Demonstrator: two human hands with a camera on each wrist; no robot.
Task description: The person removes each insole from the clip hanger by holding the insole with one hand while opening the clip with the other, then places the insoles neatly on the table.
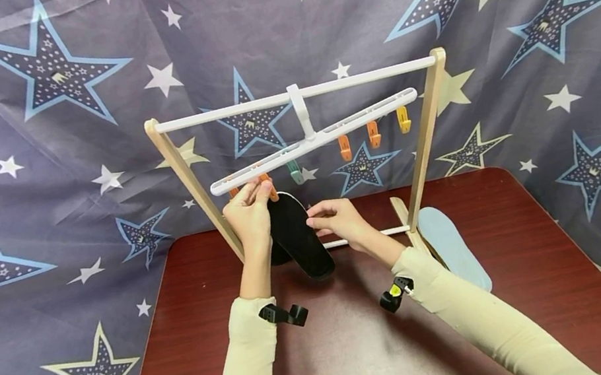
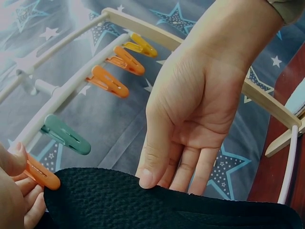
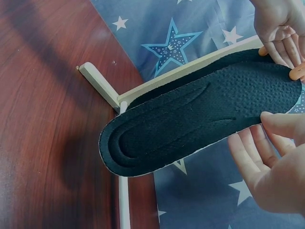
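A black insole (image 1: 300, 238) with a dimpled face hangs below the left end of a white clip hanger (image 1: 272, 164). My left hand (image 1: 251, 217) pinches an orange clip (image 2: 43, 174) at the insole's upper end. On the insole's side edge, my right hand (image 1: 339, 221) pinches with thumb and fingers; in the right wrist view the thumb lies on the dimpled face. Behind it, partly hidden, hangs a second black insole (image 1: 279, 255). A green clip (image 1: 295, 172) is just right of my left hand. The hanger tilts, its left end lower.
The hanger hooks over the white top bar (image 1: 365, 77) of a wooden rack (image 1: 426, 138) on a reddish-brown table (image 1: 187, 368). Two orange clips (image 1: 374, 134) and a yellow clip (image 1: 403, 120) hang at right. A light blue insole (image 1: 456, 247) lies beside the rack's right foot. Behind stands a star-patterned cloth (image 1: 88, 144).
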